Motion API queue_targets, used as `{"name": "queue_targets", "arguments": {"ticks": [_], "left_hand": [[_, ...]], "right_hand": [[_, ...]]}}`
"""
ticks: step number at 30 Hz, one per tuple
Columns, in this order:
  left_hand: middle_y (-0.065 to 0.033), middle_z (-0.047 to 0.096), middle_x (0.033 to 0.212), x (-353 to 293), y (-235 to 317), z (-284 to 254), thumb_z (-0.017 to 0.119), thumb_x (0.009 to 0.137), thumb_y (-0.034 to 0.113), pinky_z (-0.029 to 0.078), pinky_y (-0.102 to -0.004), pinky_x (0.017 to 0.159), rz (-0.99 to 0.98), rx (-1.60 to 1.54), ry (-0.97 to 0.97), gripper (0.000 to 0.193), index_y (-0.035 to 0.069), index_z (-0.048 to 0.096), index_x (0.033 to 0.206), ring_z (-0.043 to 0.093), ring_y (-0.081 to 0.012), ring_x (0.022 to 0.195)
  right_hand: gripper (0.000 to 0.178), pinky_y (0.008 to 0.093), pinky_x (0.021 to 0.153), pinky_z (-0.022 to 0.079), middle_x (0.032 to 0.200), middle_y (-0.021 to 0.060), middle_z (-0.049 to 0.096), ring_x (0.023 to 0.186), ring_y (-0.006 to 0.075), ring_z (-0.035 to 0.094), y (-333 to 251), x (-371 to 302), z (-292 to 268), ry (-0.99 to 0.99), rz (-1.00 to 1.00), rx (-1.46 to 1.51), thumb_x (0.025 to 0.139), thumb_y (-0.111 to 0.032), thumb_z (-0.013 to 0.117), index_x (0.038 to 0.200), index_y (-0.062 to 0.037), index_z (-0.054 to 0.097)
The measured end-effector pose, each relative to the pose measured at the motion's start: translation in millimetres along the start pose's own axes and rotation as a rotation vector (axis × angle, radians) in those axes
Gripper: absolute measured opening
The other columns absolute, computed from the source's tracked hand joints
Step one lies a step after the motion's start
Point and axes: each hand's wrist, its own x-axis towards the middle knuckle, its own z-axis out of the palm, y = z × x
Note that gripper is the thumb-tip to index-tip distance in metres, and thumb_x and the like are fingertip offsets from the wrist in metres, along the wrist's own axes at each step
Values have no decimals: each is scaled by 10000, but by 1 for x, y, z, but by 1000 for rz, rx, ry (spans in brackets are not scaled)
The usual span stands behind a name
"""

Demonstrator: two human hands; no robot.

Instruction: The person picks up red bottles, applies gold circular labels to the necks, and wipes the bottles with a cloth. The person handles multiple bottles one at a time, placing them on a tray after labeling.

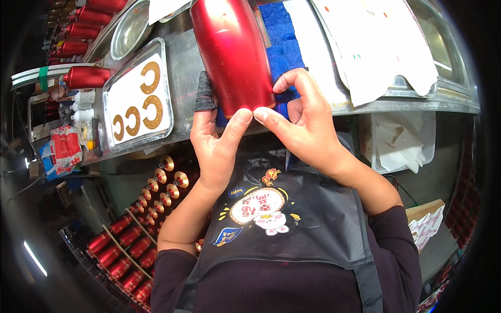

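Note:
A glossy red metal bottle (232, 52) lies with its near end toward me, over the worktable's front edge. Both hands are on that near end. My left hand (215, 143) grips its left side, thumb pressed to the rim and a dark knitted finger sleeve (205, 94) on one finger along the wall. My right hand (308, 115) has its thumb on the same rim, the tip beside the left thumb, and a bent finger against the right side. The bottle's far end is cut off by the picture's top edge.
On the left stands a metal tray (166, 78) with several gold C-shaped pieces on white paper, a metal bowl (130, 31) behind it. A blue cloth (282, 39) and white sheets (373, 47) lie right. Racked red bottles (120, 250) stand lower left. A plastic bin (428, 138) sits below the table.

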Motion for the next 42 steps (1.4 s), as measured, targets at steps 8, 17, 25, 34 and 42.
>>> {"name": "queue_targets", "arguments": {"ticks": [8,17,25,34,42], "left_hand": [[-91,631,1281,1,-2,3,726,936,86,442,-313,1031,17,-12,17,458,-15,547,1345,584,-149,1158],[-97,634,1265,-1,-2,5,745,927,103,452,-309,1004,15,53,16,455,-20,557,1323,584,-145,1134],[-149,610,1356,-7,-12,-2,746,918,107,375,-360,1113,155,135,73,584,-57,503,1423,543,-195,1270],[-226,599,1418,-32,-36,-35,787,844,116,88,-643,1204,481,804,-17,495,-10,658,1306,483,-399,1414],[-249,617,1381,-27,-30,-30,784,824,136,80,-660,1196,568,863,-28,444,-2,695,1237,533,-402,1368]], "right_hand": [[254,294,683,480,978,96,556,772,155,548,7,2,-4,-11,33,181,880,-112,721,1061,-20,568],[243,296,674,480,976,111,552,736,170,543,7,2,0,32,-151,19,884,-102,717,1060,-21,571],[222,331,669,482,993,123,566,754,227,582,5,0,-2,-1,-12,131,895,-108,708,1044,-14,573],[520,409,660,509,962,145,549,803,336,605,0,-1,16,117,-197,-250,790,-347,846,1052,-29,528],[370,404,699,510,969,163,577,824,352,610,10,0,11,134,-242,-146,860,-225,774,1058,-16,541]]}}
